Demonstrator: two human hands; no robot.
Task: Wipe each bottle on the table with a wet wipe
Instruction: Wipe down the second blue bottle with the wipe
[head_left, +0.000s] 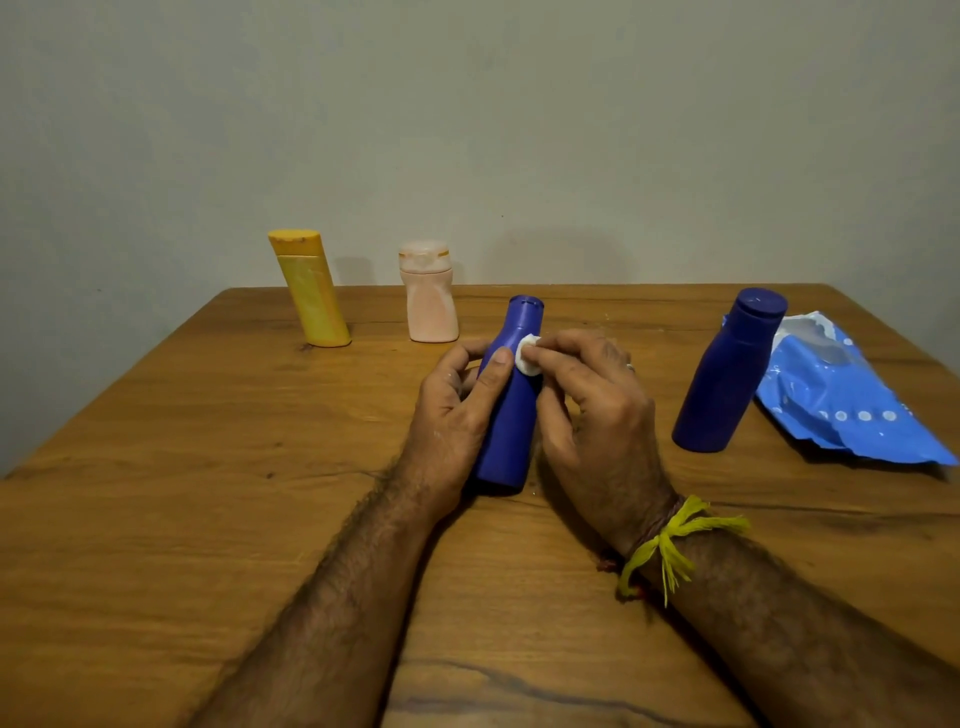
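Observation:
A blue bottle (511, 415) stands at the middle of the wooden table (208, 467). My left hand (457, 410) grips it from the left, thumb across its front. My right hand (587, 405) pinches a small white wad of wet wipe (528, 354) and presses it against the bottle's shoulder. A second blue bottle (727, 374) stands upright to the right. Near the far edge stand a leaning yellow bottle (311, 291) and a pale pink bottle (428, 296).
A crumpled blue wet-wipe packet (852, 400) lies at the right, just behind the second blue bottle. A grey wall rises behind the table's far edge. A yellow thread is tied around my right wrist.

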